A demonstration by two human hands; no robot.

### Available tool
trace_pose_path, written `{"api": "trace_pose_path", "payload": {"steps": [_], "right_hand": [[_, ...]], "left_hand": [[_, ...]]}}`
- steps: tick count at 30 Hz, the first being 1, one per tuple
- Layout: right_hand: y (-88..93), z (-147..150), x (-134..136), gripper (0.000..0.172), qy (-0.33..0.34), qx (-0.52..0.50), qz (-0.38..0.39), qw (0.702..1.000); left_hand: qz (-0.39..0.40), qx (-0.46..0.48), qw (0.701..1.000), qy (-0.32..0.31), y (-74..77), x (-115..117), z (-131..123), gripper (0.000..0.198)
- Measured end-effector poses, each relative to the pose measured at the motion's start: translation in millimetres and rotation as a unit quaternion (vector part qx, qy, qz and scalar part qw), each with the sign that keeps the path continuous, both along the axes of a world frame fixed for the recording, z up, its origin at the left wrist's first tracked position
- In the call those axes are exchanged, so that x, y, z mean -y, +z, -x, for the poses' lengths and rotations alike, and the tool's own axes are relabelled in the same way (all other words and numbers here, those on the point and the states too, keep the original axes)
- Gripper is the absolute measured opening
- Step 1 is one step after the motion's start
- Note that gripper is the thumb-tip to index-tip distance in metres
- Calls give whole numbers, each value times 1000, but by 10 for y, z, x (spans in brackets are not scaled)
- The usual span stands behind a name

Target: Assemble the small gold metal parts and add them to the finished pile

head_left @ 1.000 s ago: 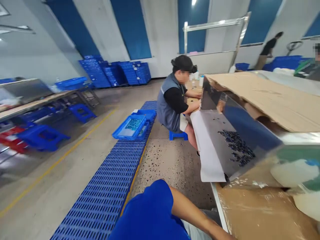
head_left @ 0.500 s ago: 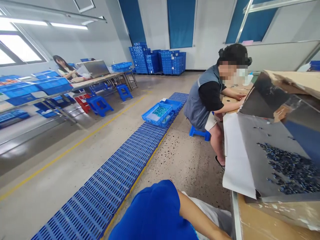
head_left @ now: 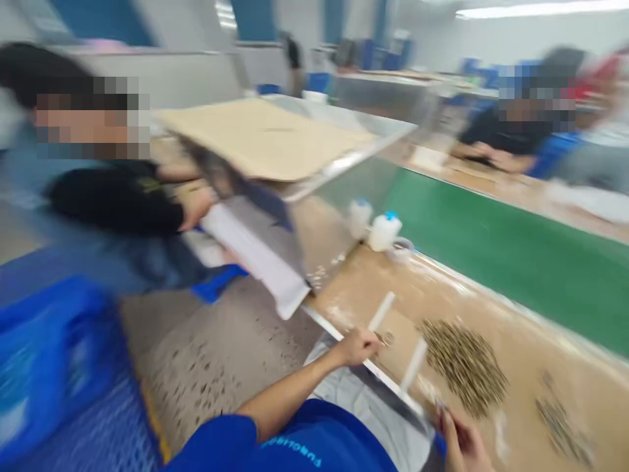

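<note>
Head view, strongly motion-blurred. The person's left hand [head_left: 358, 345] lies at the near edge of the cardboard-covered table [head_left: 442, 292], its fingers curled together around the lower end of a white rod [head_left: 382, 311], which slants up and away from the hand over the table top. The right hand [head_left: 460, 440] enters at the bottom edge of the frame, just below the lower end of a second white rod [head_left: 414, 364] that lies roughly parallel to the first; whether this hand is closed on anything cannot be told through the blur. Just right of the second rod lies a pile of small brownish parts [head_left: 464, 364], spread flat on the table, and a smaller scatter of parts [head_left: 560, 423] lies further right, apart from it. Beyond the table top runs a green belt [head_left: 496, 255]. Two white bottles [head_left: 384, 231] stand side by side at the far left corner of the table, beside a slanted metal chute [head_left: 324, 216], which carries a cardboard sheet [head_left: 265, 137] on top and a white paper sheet [head_left: 255, 259] along its lower edge. A co-worker's hand [head_left: 196, 206], on a dark sleeve, rests at the upper end of that paper. A further person [head_left: 511, 131] sits across the belt. A blue crate [head_left: 49, 354] stands on the floor at lower left
</note>
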State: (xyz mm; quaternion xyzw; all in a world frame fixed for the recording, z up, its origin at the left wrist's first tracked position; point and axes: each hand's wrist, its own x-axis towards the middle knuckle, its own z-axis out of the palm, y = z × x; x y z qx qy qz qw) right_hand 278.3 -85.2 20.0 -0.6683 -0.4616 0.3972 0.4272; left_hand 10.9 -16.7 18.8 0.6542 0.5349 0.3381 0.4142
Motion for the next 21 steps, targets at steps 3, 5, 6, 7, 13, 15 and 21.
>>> {"api": "trace_pose_path", "payload": {"steps": [3, 5, 6, 7, 13, 15, 21], "right_hand": [[-27, -20, 69, 63, -166, 3, 4, 986], [-3, -109, -21, 60, -230, -3, -22, 973], [12, -172, -74, 58, -253, -8, -33, 967], [24, -242, -126, 56, -268, -15, -45, 962], [-101, -709, -478, 51, -354, -32, -88, 931], [-183, -850, -600, 49, -369, -39, -92, 924], [-322, -933, -505, 43, -416, -41, -96, 903]], "left_hand": [[-5, -16, 997, -70, -21, -170, 24, 47], [-10, -31, 994, -102, -37, -236, 8, 51], [-17, -39, 994, -101, -40, -254, -1, 53], [-25, -45, 995, -91, -41, -263, -11, 53], [-45, -52, 997, -46, -32, -224, -98, 52], [-47, -56, 997, -36, -35, -213, -110, 50], [-57, -49, 996, -51, -68, -236, -85, 47]]}}
